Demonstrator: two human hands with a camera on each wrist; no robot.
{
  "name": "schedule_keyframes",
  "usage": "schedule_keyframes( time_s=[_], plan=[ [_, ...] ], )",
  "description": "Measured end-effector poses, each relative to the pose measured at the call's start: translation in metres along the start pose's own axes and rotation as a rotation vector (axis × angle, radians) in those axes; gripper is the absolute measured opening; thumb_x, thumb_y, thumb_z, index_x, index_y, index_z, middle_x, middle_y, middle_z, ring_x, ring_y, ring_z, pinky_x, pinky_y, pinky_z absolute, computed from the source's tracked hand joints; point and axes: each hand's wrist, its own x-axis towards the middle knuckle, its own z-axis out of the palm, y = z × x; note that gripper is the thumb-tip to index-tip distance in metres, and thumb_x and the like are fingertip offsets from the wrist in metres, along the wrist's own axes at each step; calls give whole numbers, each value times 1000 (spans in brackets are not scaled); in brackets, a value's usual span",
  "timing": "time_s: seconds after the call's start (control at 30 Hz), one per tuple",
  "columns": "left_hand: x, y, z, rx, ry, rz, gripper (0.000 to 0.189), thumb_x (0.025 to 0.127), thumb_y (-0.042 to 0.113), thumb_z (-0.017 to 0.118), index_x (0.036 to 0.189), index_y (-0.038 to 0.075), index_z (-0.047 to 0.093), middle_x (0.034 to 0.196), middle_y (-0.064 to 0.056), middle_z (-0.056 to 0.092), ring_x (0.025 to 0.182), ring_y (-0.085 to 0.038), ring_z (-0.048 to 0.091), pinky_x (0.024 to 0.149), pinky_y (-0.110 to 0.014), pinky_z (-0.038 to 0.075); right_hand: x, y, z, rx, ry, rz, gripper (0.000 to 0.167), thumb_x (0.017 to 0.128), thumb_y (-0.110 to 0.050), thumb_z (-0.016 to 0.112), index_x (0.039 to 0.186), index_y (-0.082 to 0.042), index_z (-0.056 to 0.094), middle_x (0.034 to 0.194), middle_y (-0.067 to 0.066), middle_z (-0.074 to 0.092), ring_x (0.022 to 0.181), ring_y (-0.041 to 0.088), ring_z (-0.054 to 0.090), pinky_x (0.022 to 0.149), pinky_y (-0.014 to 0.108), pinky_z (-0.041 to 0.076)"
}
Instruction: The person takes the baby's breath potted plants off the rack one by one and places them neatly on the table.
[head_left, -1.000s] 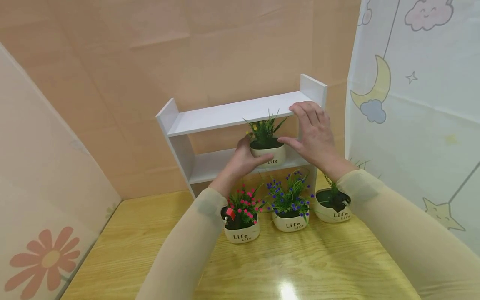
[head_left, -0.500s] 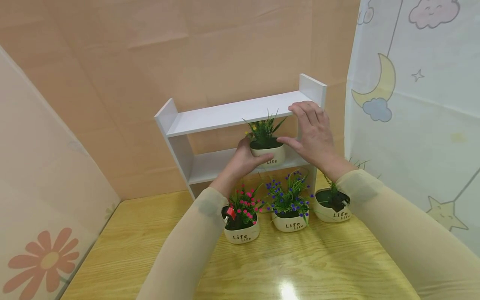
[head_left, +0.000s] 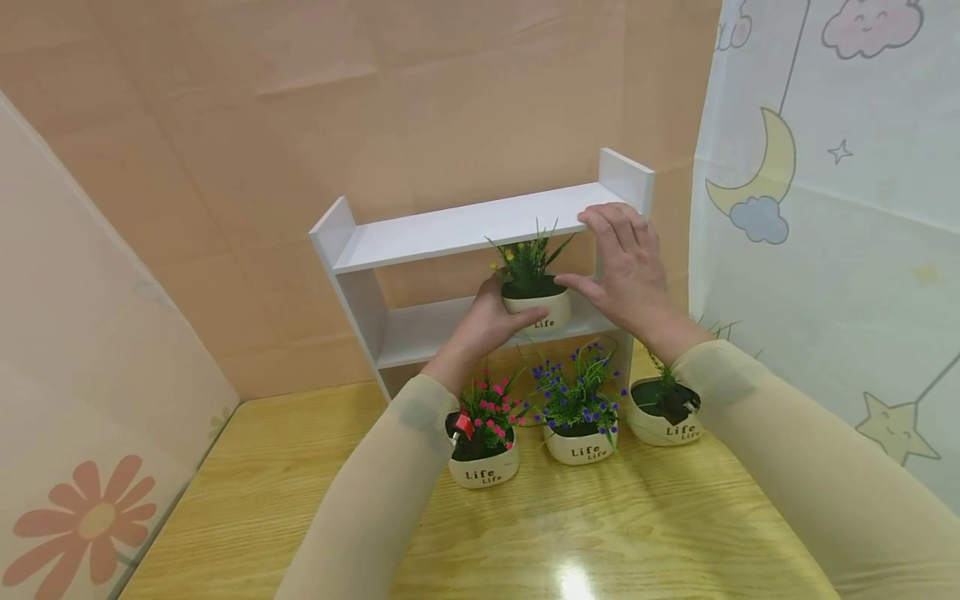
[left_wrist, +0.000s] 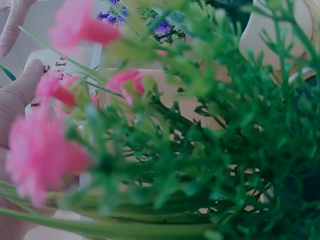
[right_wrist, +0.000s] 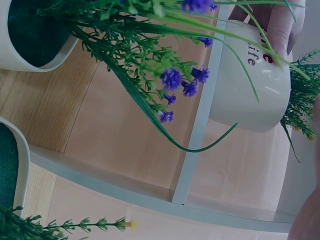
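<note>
In the head view, a cream plant pot (head_left: 551, 310) lettered "Life", with green leaves and small yellow flowers, stands upright at the middle board of a white shelf (head_left: 420, 329). My left hand (head_left: 487, 323) grips its left side, thumb across the front, other fingers mostly hidden behind. The right wrist view shows the pot (right_wrist: 255, 85) at the board's front edge; whether its base bears fully on the board I cannot tell. My right hand (head_left: 630, 267) has its fingertips at the top board's front edge. Its extended thumb lies near the pot's right rim.
Lower down on the wooden table (head_left: 480, 550) stand three similar pots: one with pink flowers (head_left: 483, 471), one with purple flowers (head_left: 583, 446), and a green one (head_left: 663, 425) beneath my right forearm. Pink blossoms (left_wrist: 45, 155) fill much of the left wrist view.
</note>
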Motion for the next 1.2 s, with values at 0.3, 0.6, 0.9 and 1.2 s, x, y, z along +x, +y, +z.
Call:
schedule_keyframes(
  time_s=[0.3,0.6,0.9,1.2],
  plan=[
    [-2,3,0,57,18,-56,77,101,36,85,157,3,44,138,-12,61,119,-27,68,102,-45,57,0,1,1,-2,8,-3,97,86,-43,96,157,-2,43,158,21,44,150,45,32,119,64,29],
    [-3,4,0,100,40,-104,97,98,42,86,167,-2,32,159,-20,50,143,-36,57,114,-51,51,0,1,1,-7,4,-1,97,86,-42,97,157,-2,43,158,21,44,151,44,32,121,63,28],
    [-3,3,0,84,50,-57,82,96,40,89,156,3,46,137,-11,62,113,-26,70,99,-44,58,-1,4,1,-5,-6,12,98,86,-42,96,157,-2,42,158,20,43,152,43,31,122,62,28],
    [-8,3,-1,75,48,-41,70,96,37,90,145,6,51,125,-7,65,100,-22,72,89,-40,60,-1,6,0,-8,-20,22,98,86,-42,96,158,-2,42,159,20,42,152,43,31,121,63,28]
  ],
)
